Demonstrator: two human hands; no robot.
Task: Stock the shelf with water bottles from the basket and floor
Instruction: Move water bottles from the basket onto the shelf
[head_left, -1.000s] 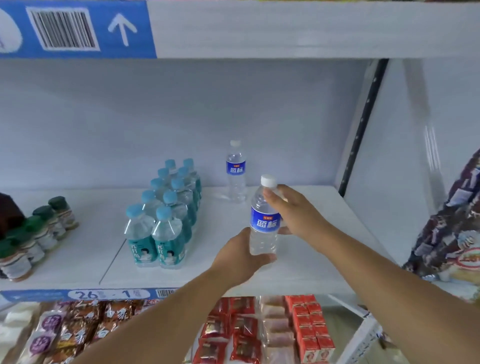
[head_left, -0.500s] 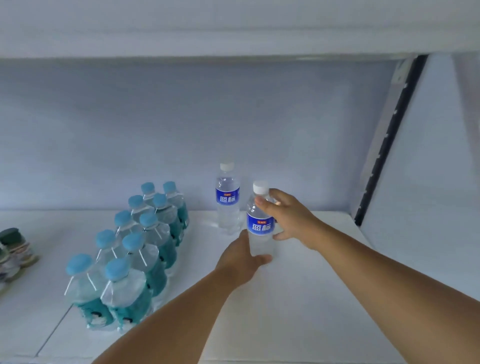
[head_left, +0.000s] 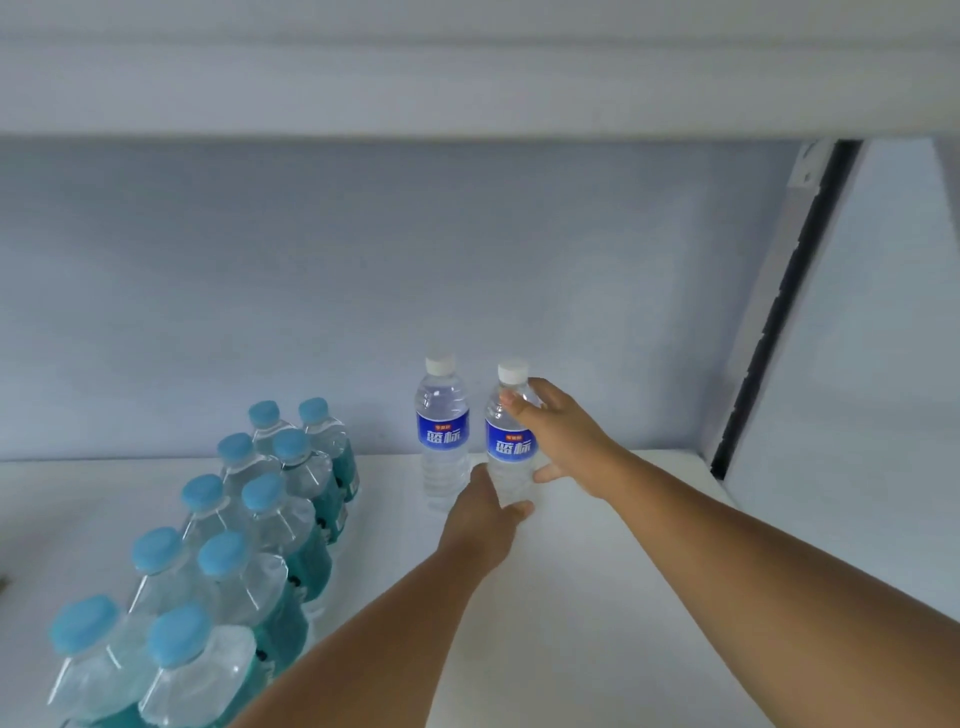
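Note:
A clear water bottle (head_left: 508, 447) with a white cap and a blue label stands upright near the back of the white shelf (head_left: 597, 597). My right hand (head_left: 558, 431) grips it at the shoulder and label. My left hand (head_left: 483, 519) holds its base from the front. A second bottle of the same kind (head_left: 441, 441) stands just to its left, close to the back wall. The basket and the floor are out of view.
Two rows of blue-capped bottles with teal labels (head_left: 249, 545) run front to back on the left. The back wall (head_left: 363, 286) is close behind. A black slotted upright (head_left: 779, 312) marks the shelf's right end. The upper shelf (head_left: 467, 78) hangs overhead.
Both hands have carried the held bottle from the shelf's front towards the back, and it now stands beside the other blue-label bottle. The camera has moved in closer.

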